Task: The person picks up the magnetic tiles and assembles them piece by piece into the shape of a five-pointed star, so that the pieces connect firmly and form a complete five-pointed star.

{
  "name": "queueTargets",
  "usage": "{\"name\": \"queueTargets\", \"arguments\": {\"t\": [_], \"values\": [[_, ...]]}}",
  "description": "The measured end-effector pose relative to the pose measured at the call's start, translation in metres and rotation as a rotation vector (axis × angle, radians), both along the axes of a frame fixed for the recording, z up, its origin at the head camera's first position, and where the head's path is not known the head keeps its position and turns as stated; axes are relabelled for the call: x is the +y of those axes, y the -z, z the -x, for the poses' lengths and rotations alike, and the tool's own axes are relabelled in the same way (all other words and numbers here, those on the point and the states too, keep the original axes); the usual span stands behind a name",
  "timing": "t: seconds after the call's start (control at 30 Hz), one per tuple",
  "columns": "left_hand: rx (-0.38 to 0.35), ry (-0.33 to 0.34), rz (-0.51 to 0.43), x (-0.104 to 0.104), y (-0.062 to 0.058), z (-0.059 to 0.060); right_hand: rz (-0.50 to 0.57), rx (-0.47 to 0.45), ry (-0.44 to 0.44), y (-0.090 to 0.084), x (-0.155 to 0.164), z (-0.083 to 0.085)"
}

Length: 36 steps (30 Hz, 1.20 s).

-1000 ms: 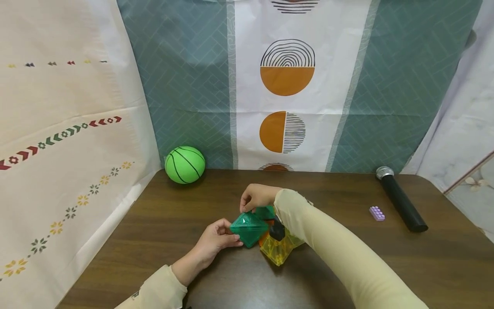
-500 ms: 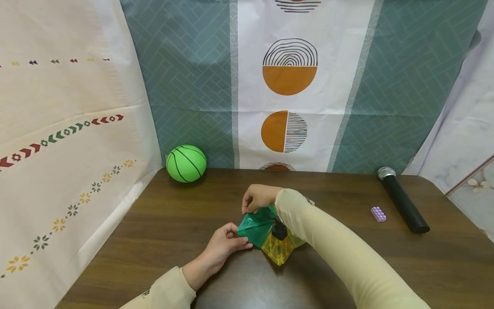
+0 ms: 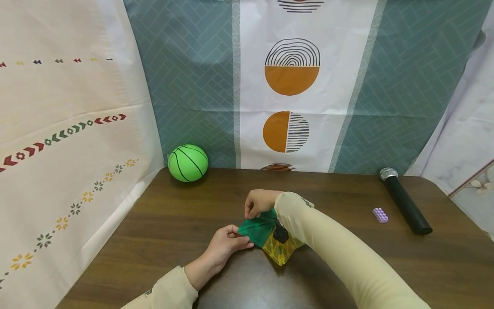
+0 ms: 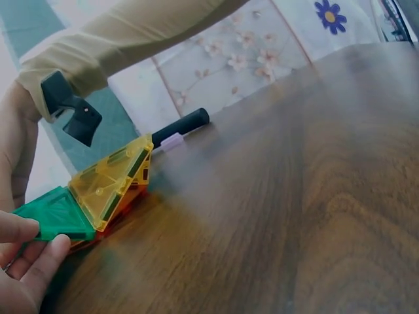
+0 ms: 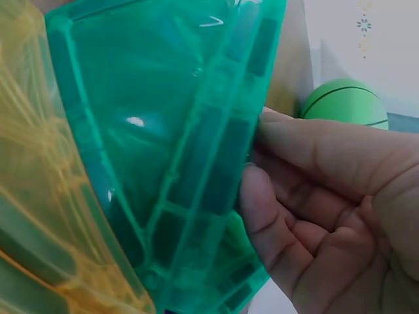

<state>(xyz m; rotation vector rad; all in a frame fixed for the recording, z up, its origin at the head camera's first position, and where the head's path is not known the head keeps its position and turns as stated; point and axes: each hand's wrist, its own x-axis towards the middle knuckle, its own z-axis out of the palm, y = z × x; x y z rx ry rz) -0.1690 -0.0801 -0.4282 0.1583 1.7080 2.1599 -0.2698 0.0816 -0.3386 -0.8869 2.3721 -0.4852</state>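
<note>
My left hand (image 3: 223, 246) pinches the near left corner of a green translucent magnetic tile (image 3: 256, 230) between thumb and fingers. At the far edge of the green tiles, my right hand (image 3: 260, 203) has thumb and fingertip on the rim, shown close up in the right wrist view. Yellow magnetic tiles (image 4: 111, 183) lean against the green one, edge to edge, forming a raised shape. Beneath them, an orange-red tile (image 4: 124, 210) shows low at the table in the left wrist view. The right forearm hides part of the build in the head view.
A green ball (image 3: 188, 163) sits at the table's back left corner. To the right lie a black microphone (image 3: 407, 204) with a silver head and a small lilac toy brick (image 3: 380, 215). Patterned cloths hang behind and beside the brown table (image 3: 162, 240).
The green tile has moved right and tipped against the yellow tiles. My left hand has followed it rightward, while the right hand has come slightly nearer, staying at the far edge.
</note>
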Motion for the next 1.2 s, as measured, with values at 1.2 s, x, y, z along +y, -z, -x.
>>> {"name": "queueTargets", "arguments": {"t": [1.2], "values": [[0.366, 0.026, 0.504, -0.028, -0.030, 0.014, 0.167, 0.137, 0.066, 0.003, 0.016, -0.026]]}}
